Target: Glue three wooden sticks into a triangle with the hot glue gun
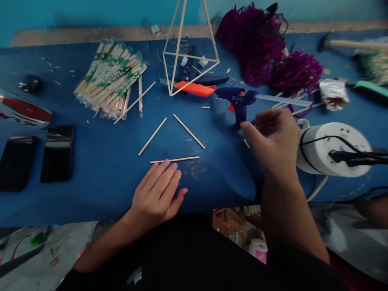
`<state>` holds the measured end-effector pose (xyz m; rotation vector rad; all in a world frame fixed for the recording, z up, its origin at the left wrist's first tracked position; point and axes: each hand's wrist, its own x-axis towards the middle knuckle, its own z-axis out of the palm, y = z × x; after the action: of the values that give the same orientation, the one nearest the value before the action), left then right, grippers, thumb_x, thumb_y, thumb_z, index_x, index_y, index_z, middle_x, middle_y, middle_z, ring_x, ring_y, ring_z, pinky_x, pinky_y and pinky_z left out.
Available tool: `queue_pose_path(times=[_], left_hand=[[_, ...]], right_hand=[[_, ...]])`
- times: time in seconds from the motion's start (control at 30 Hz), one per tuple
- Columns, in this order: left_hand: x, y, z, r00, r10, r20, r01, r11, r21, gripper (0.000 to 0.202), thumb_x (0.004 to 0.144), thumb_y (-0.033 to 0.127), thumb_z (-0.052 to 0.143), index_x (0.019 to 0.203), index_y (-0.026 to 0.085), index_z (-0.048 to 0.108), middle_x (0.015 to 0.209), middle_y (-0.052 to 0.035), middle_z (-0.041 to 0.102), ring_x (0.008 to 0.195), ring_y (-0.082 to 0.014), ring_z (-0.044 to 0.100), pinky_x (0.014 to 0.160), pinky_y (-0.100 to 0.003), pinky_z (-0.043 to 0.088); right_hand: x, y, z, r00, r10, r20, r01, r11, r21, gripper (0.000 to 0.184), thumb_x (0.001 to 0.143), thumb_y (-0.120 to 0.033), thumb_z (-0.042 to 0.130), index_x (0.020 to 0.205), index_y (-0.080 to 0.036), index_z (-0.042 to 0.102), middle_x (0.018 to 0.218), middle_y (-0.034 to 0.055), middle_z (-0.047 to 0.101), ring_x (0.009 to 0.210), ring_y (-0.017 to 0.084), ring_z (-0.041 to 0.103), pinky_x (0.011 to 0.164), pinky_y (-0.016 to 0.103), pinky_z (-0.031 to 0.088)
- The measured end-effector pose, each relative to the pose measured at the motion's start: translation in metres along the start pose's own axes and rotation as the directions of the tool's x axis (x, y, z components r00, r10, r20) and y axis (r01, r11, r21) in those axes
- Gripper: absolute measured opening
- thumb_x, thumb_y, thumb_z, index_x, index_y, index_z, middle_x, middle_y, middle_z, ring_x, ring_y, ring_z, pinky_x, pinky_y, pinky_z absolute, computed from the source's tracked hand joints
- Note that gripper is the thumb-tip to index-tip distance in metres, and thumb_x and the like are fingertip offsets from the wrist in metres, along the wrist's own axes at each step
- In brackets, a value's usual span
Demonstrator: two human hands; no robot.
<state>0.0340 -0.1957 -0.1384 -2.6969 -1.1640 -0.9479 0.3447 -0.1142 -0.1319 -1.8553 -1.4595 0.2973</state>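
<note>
My left hand (159, 190) lies flat on the blue table, fingers stretched out. Its fingertips touch or nearly touch a thin wooden stick (190, 158). Two more sticks, a left one (152, 136) and a right one (189, 131), slant above it in a loose triangle with gaps at the corners. My right hand (273, 139) is open beside a dark blue glue gun (240, 106), its thumb by the handle's lower end; whether they touch I cannot tell. A clear glue stick (285, 99) juts from the gun's back. Behind stands a pyramid-shaped stick frame (190, 55).
Wrapped chopsticks (110, 81) lie at the back left, two phones (57, 153) at the left. An orange cutter (195, 88) sits behind the glue gun. Purple yarn (251, 44) and a hammer (351, 43) are at the back right. A white power socket (333, 149) with cables stands right.
</note>
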Motion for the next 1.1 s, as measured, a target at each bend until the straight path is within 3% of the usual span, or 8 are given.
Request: queue_pose_path(times=[0.1,0.27,0.33,0.4,0.5,0.6,0.9,1.1], left_hand=[[0.007,-0.007,-0.003,0.998,-0.052,-0.017,0.053,0.998,0.021,0.037,0.089,0.019,0.076,0.125,0.014,0.069,0.118,-0.0145,0.08,0.114,-0.0316,0.077,0.098,-0.046,0.067],[0.002,-0.046,-0.027,0.955,-0.285,-0.081,0.292,0.951,0.103,0.029,0.088,0.01,0.075,0.114,0.025,0.071,0.105,-0.0063,0.08,0.097,-0.0252,0.077,0.089,-0.043,0.065],[-0.004,-0.06,-0.032,0.947,-0.319,-0.041,0.322,0.942,0.097,0.031,0.089,0.014,0.076,0.117,0.026,0.072,0.112,-0.0066,0.081,0.104,-0.0273,0.077,0.094,-0.046,0.065],[-0.009,-0.068,-0.033,0.937,-0.349,0.015,0.347,0.935,0.074,0.034,0.09,0.017,0.077,0.122,0.027,0.073,0.121,-0.0062,0.081,0.114,-0.0293,0.076,0.1,-0.049,0.064],[-0.011,-0.071,-0.03,0.916,-0.399,0.053,0.396,0.916,0.059,0.034,0.091,0.017,0.075,0.123,0.028,0.075,0.123,-0.0044,0.081,0.12,-0.0294,0.075,0.102,-0.05,0.064],[-0.008,-0.068,-0.027,0.905,-0.421,0.065,0.419,0.907,0.052,0.03,0.091,0.021,0.078,0.121,0.026,0.077,0.119,-0.0049,0.082,0.119,-0.0296,0.075,0.1,-0.049,0.064],[0.003,-0.058,-0.016,0.904,-0.419,0.083,0.417,0.908,0.042,0.025,0.091,0.024,0.077,0.116,0.026,0.079,0.112,-0.0045,0.083,0.118,-0.0313,0.073,0.1,-0.051,0.062],[0.009,-0.049,-0.006,0.926,-0.373,0.065,0.371,0.928,0.032,0.018,0.092,0.019,0.076,0.107,0.027,0.081,0.109,-0.0017,0.084,0.112,-0.0302,0.075,0.096,-0.051,0.064]], right_hand=[[0.011,-0.002,-0.001,0.992,-0.031,0.125,0.044,0.993,-0.107,0.047,0.087,-0.054,0.074,0.118,-0.023,0.058,0.115,0.0156,0.07,0.086,0.025,0.064,0.072,0.038,0.05],[-0.003,-0.01,-0.016,0.984,-0.173,-0.049,0.149,0.936,-0.318,0.03,0.086,-0.049,0.074,0.089,-0.024,0.058,0.083,0.0091,0.065,0.078,0.026,0.061,0.075,0.044,0.047],[-0.016,-0.014,-0.015,0.943,-0.333,-0.023,0.32,0.922,-0.219,0.022,0.089,-0.043,0.069,0.084,-0.026,0.058,0.073,0.0062,0.061,0.067,0.022,0.057,0.067,0.041,0.046],[-0.027,-0.019,-0.008,0.89,-0.444,0.105,0.451,0.891,-0.047,0.018,0.09,-0.042,0.07,0.097,-0.026,0.066,0.085,0.0072,0.068,0.067,0.02,0.06,0.065,0.039,0.05],[-0.036,-0.026,0.009,0.807,-0.511,0.295,0.506,0.857,0.1,0.041,0.09,-0.044,0.075,0.125,-0.023,0.069,0.12,0.012,0.072,0.093,0.025,0.072,0.079,0.04,0.06],[-0.038,-0.03,0.02,0.771,-0.523,0.364,0.518,0.847,0.119,0.04,0.09,-0.045,0.078,0.124,-0.024,0.072,0.127,0.0121,0.072,0.112,0.029,0.072,0.095,0.045,0.061],[-0.044,-0.03,0.019,0.803,-0.463,0.374,0.448,0.884,0.133,0.038,0.089,-0.044,0.079,0.121,-0.024,0.073,0.118,0.0106,0.076,0.103,0.028,0.074,0.092,0.046,0.062],[-0.042,-0.031,0.022,0.811,-0.413,0.414,0.402,0.908,0.118,0.018,0.093,-0.035,0.072,0.109,-0.029,0.078,0.116,0.0073,0.077,0.106,0.027,0.073,0.097,0.048,0.06]])
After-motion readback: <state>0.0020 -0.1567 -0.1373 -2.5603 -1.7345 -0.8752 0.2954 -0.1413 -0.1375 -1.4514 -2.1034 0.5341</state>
